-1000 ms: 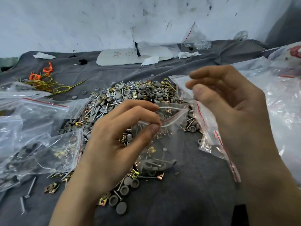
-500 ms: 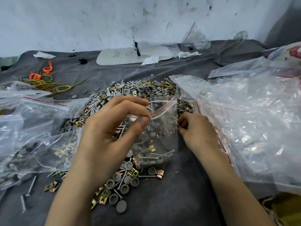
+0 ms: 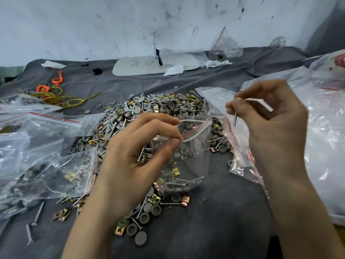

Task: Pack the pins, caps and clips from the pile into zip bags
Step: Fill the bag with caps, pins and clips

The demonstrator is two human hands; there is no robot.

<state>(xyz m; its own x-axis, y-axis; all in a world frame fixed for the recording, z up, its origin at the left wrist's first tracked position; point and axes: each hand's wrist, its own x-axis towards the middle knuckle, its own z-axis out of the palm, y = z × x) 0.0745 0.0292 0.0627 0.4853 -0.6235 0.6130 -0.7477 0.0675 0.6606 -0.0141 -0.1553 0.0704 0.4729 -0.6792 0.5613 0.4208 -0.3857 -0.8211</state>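
Grey cloth (image 3: 224,230) | I see right hand (image 3: 270,124) up off the pile (image 3: 149,109), now pinching a pin (image 3: 235,118) | left hand (image 3: 134,161) pinches bag (image 3: 194,146) mouth open, just below those fingers | drop-in next

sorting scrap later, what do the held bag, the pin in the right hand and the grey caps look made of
Bag: thin clear plastic film, glossy; parts show through it. Pin: likely metal, slim with a silvery sheen. Grey caps: matte, no glare, probably rubber or plastic; cannot tell which.
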